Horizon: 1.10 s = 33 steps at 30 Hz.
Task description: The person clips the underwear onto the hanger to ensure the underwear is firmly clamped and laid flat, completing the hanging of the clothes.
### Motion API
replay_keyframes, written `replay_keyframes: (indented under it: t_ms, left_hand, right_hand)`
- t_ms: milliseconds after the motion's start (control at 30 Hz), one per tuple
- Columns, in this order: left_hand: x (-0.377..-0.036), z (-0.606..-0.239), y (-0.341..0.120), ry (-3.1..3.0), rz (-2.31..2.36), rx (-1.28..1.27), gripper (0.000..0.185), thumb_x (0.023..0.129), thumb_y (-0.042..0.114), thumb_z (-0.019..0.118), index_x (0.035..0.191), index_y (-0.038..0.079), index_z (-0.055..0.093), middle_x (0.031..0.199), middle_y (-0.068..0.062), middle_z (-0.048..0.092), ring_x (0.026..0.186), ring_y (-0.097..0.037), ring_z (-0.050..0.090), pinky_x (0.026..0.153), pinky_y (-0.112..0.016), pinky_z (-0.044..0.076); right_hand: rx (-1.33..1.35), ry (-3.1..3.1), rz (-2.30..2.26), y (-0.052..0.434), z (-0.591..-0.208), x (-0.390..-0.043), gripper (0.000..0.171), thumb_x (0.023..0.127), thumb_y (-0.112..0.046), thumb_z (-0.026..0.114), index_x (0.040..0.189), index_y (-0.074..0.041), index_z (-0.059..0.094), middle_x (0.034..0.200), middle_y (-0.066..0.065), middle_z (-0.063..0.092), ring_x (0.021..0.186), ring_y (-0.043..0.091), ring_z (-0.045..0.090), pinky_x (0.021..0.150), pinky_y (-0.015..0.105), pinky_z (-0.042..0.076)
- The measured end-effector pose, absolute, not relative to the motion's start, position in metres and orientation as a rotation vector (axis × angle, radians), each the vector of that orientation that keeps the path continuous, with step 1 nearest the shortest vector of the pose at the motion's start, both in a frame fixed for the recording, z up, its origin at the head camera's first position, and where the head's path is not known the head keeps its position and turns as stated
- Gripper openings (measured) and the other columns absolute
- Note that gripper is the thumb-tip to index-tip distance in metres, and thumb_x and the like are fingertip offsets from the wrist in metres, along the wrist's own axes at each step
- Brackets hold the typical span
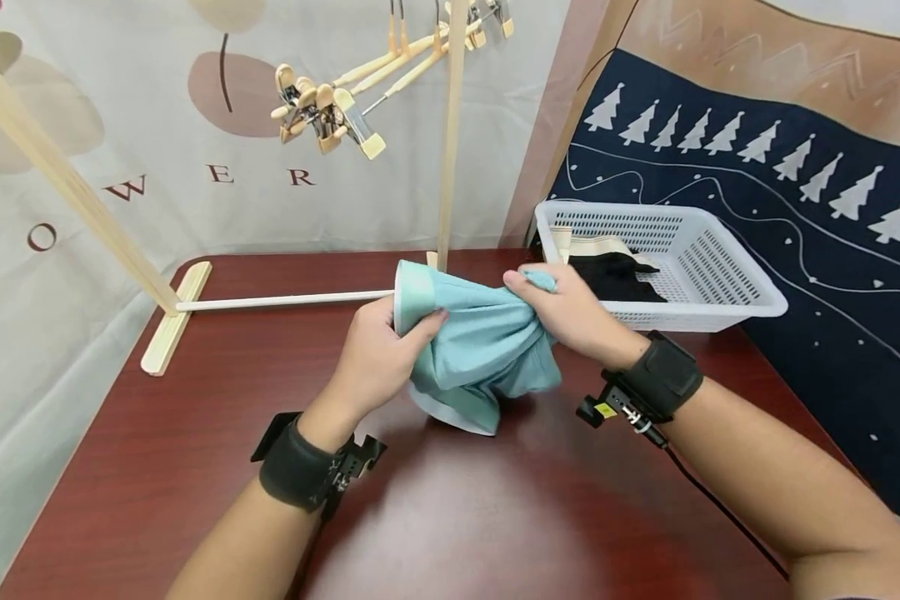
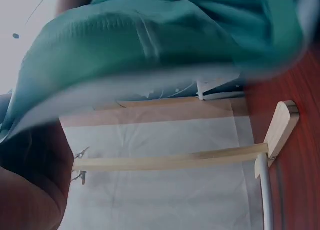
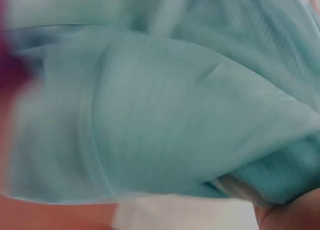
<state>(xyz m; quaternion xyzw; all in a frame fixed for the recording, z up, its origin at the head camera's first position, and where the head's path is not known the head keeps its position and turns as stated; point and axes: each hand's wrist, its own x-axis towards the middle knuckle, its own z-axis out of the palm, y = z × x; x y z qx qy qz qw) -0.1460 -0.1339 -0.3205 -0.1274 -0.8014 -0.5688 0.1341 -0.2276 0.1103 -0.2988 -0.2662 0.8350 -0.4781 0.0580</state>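
Note:
A light teal garment (image 1: 480,350) hangs bunched between both hands above the dark red table (image 1: 195,467), its lower edge touching the tabletop. My left hand (image 1: 378,354) grips its left end near a paler band. The right hand (image 1: 570,312) pinches the cloth's upper right part. In the left wrist view the teal garment (image 2: 150,45) fills the top, blurred. In the right wrist view the same garment (image 3: 165,115) covers nearly everything.
A white plastic basket (image 1: 720,283) with black and beige clothes stands at the back right. A wooden rack (image 1: 172,312) with a white rod stands behind the hands, and clip hangers (image 1: 330,112) hang above. The rack's foot (image 2: 280,127) shows in the left wrist view.

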Motion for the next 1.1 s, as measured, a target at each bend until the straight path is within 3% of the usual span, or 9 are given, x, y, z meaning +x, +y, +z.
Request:
replay_keyframes:
  t_ms: [133,267,433,533,700,800,933,1000,1100]
  left_hand:
    - [-0.148,-0.324,-0.133,-2.430,-1.622,-0.379,0.023,0.095,0.034,0.068,0.104,0.013,0.071,0.091,-0.001,0.074,0.081,-0.011,0.069,0.075,-0.032,0.056]
    - [-0.148,-0.327,-0.132,-2.500,-1.569,-0.413,0.023,0.096,0.036,0.066,0.096,0.012,0.068,0.084,-0.001,0.069,0.077,-0.011,0.066,0.074,-0.032,0.053]
    - [-0.149,-0.329,-0.130,-2.563,-1.500,-0.491,0.023,0.097,0.035,0.065,0.091,0.013,0.066,0.077,0.001,0.065,0.071,-0.013,0.060,0.067,-0.031,0.049]
    - [-0.150,-0.331,-0.127,-2.620,-1.476,-0.537,0.025,0.097,0.035,0.064,0.083,0.014,0.063,0.070,0.003,0.058,0.063,-0.011,0.054,0.062,-0.027,0.045]
    - [-0.152,-0.331,-0.125,-2.687,-1.447,-0.550,0.044,0.096,0.035,0.065,0.065,0.012,0.043,0.058,0.002,0.034,0.052,-0.012,0.035,0.055,-0.025,0.034]
    - [-0.153,-0.332,-0.126,-2.701,-1.458,-0.525,0.037,0.095,0.036,0.067,0.070,0.012,0.053,0.060,0.002,0.047,0.054,-0.012,0.047,0.056,-0.027,0.041]
    - [-0.156,-0.330,-0.126,-2.744,-1.464,-0.564,0.023,0.094,0.036,0.069,0.090,0.013,0.067,0.076,0.000,0.067,0.066,-0.012,0.064,0.062,-0.031,0.052]
    - [-0.157,-0.329,-0.129,-2.774,-1.452,-0.601,0.020,0.093,0.034,0.070,0.099,0.015,0.070,0.085,0.000,0.071,0.072,-0.011,0.066,0.067,-0.031,0.054]
    - [-0.158,-0.325,-0.135,-2.825,-1.390,-0.660,0.019,0.093,0.031,0.070,0.106,0.017,0.071,0.093,0.001,0.072,0.077,-0.011,0.066,0.073,-0.032,0.054]
  right_hand:
    - [-0.833,2.419,-1.301,0.111,-0.319,-0.229,0.036,0.105,-0.040,0.049,0.088,-0.012,0.064,0.081,0.002,0.058,0.082,0.017,0.059,0.081,0.027,0.048]
    - [-0.891,2.286,-1.292,0.098,-0.323,-0.229,0.040,0.109,-0.036,0.037,0.113,-0.012,0.069,0.096,0.004,0.069,0.090,0.018,0.064,0.083,0.030,0.052]
    - [-0.975,2.205,-1.311,0.072,-0.313,-0.229,0.041,0.109,-0.034,0.035,0.133,-0.013,0.060,0.090,0.010,0.062,0.078,0.026,0.057,0.074,0.035,0.048]
    - [-1.005,2.225,-1.280,0.067,-0.308,-0.229,0.032,0.107,-0.032,0.044,0.130,-0.017,0.061,0.089,0.008,0.059,0.080,0.024,0.055,0.076,0.034,0.048]
    - [-1.003,2.222,-1.384,0.071,-0.303,-0.227,0.017,0.103,-0.025,0.057,0.108,-0.012,0.065,0.096,0.006,0.063,0.091,0.020,0.059,0.082,0.033,0.049]
    - [-0.987,2.222,-1.495,0.076,-0.299,-0.226,0.013,0.101,-0.021,0.059,0.102,-0.009,0.063,0.090,0.008,0.060,0.083,0.021,0.057,0.076,0.031,0.048]
    - [-0.920,2.199,-1.670,0.092,-0.288,-0.222,0.012,0.102,-0.017,0.056,0.102,-0.005,0.059,0.073,0.007,0.050,0.062,0.021,0.047,0.060,0.029,0.041]
    - [-0.869,2.176,-1.737,0.098,-0.282,-0.221,0.012,0.103,-0.016,0.054,0.102,-0.005,0.056,0.068,0.005,0.046,0.054,0.019,0.043,0.052,0.029,0.037]
    - [-0.799,2.140,-1.803,0.108,-0.276,-0.219,0.012,0.105,-0.017,0.051,0.103,-0.005,0.052,0.065,0.004,0.049,0.049,0.018,0.048,0.046,0.029,0.037]
